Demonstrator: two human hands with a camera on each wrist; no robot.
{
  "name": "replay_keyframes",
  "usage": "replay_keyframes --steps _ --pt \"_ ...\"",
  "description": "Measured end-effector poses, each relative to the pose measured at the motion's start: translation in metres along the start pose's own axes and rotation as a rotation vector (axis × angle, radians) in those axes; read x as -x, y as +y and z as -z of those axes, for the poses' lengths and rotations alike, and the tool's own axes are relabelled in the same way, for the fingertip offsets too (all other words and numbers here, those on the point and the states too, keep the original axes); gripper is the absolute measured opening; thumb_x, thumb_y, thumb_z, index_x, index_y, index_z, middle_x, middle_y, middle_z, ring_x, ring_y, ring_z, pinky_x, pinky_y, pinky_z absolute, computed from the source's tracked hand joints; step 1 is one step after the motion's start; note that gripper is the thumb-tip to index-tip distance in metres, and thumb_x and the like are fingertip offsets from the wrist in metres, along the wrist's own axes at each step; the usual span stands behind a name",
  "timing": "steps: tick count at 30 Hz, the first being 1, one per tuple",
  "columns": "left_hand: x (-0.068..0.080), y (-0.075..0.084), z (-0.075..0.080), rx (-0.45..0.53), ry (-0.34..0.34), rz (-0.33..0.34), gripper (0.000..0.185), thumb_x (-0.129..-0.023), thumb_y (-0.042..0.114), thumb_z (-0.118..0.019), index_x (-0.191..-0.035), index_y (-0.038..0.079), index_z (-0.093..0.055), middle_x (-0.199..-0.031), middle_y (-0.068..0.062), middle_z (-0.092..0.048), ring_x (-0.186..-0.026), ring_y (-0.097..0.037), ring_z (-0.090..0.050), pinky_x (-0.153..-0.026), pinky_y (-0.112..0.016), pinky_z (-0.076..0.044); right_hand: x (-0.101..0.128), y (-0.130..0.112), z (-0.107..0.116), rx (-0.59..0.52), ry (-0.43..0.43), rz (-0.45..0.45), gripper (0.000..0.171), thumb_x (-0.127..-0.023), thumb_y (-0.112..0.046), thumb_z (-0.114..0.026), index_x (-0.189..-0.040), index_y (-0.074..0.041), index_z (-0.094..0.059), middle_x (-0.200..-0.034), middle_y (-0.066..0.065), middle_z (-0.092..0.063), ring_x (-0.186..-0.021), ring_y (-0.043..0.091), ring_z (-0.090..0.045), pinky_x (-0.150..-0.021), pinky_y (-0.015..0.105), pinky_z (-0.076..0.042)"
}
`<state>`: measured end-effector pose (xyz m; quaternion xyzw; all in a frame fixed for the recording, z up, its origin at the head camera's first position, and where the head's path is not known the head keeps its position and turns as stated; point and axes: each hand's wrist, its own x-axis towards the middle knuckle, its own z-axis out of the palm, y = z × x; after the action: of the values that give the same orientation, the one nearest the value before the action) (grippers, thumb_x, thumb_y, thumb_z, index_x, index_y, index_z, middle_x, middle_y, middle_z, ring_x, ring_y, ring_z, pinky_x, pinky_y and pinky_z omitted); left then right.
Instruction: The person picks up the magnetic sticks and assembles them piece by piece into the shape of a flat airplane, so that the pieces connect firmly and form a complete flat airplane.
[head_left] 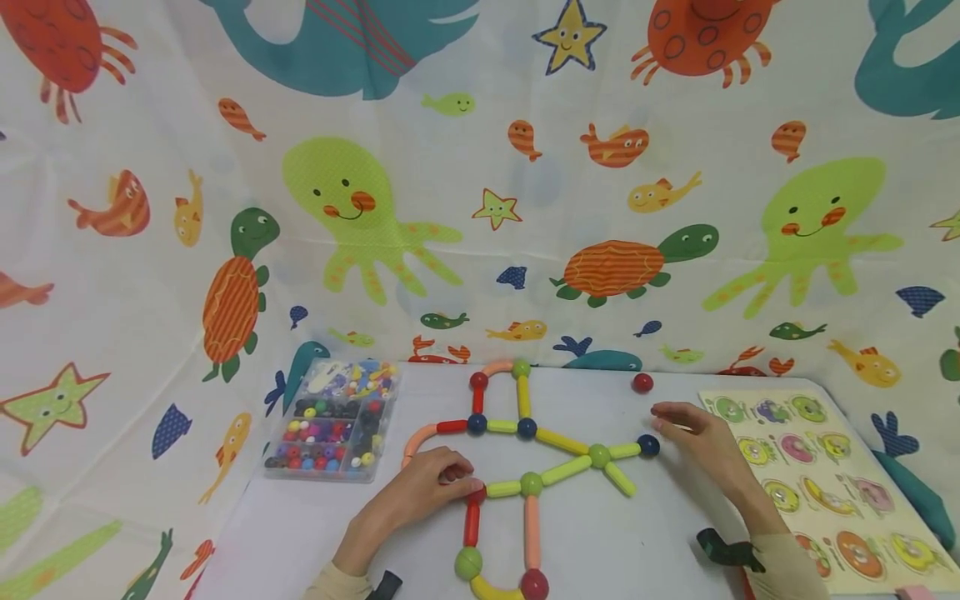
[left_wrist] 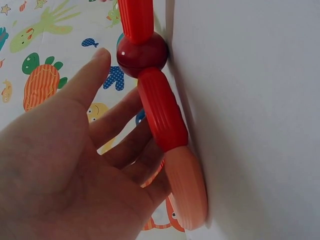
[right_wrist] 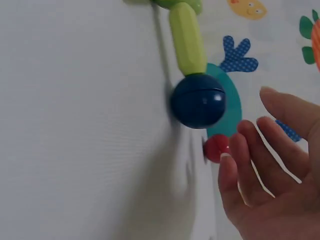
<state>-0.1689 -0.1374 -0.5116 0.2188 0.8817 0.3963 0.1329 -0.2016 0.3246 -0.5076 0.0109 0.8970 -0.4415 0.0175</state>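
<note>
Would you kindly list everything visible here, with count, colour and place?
Stick-and-ball figure: one, red, yellow, green, blue and peach pieces, table centre.
Loose ball: one, red, far side of the table, beyond the right hand.
Bead box: one, clear, mixed beads, left of the figure.
Puzzle board: one, pale with coloured pegged pieces, right edge.
Table: one, white.
Backdrop: one, white cloth with sea animals, behind.
Left hand: resting by a red ball joint.
Right hand: open, beside the blue end ball.
</note>
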Motion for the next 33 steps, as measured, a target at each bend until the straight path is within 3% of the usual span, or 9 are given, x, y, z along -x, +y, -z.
replay_keyframes --steps 7,13,22,33 --pt "0.0 -0.002 -0.001 0.003 0.002 -0.001 0.039 -0.095 0.051 -0.066 -0.113 0.017 -0.073 -0.096 0.014 -0.065 -0.086 -0.002 -0.059 -0.079 -0.022 -0.051 -0.037 -0.004 0.008 -0.038 0.132 -0.055 0.064 -0.097 -0.055 -0.06 -0.144 -0.011 -0.055 -0.142 0.017 -0.06 -0.131 0.034 -0.053 -0.106 0.053 -0.045" --pt "0.001 -0.003 -0.001 0.008 0.002 -0.009 0.038 -0.095 0.05 -0.067 -0.113 0.016 -0.073 -0.098 0.013 -0.066 -0.087 -0.002 -0.059 -0.08 -0.023 -0.051 -0.062 0.002 0.004 -0.066 0.084 -0.117 0.071 -0.096 -0.053 -0.063 -0.151 -0.009 -0.047 -0.148 0.023 -0.052 -0.134 0.04 -0.048 -0.106 0.055 -0.043" --pt "0.0 -0.002 0.0 0.007 -0.003 0.005 0.039 -0.094 0.05 -0.067 -0.113 0.016 -0.073 -0.096 0.014 -0.065 -0.087 -0.001 -0.058 -0.08 -0.021 -0.051 -0.073 0.003 -0.006 -0.068 0.039 -0.173 0.079 -0.095 -0.054 -0.066 -0.154 -0.008 -0.041 -0.151 0.024 -0.048 -0.138 0.041 -0.043 -0.112 0.058 -0.037" --pt "0.001 -0.004 -0.001 0.005 0.007 -0.009 0.038 -0.094 0.049 -0.068 -0.113 0.016 -0.073 -0.096 0.014 -0.064 -0.086 -0.001 -0.057 -0.079 -0.021 -0.051 -0.075 0.006 -0.013 0.005 0.069 -0.109 0.068 -0.098 -0.047 -0.064 -0.149 -0.004 -0.048 -0.143 0.025 -0.054 -0.13 0.04 -0.05 -0.107 0.054 -0.044"
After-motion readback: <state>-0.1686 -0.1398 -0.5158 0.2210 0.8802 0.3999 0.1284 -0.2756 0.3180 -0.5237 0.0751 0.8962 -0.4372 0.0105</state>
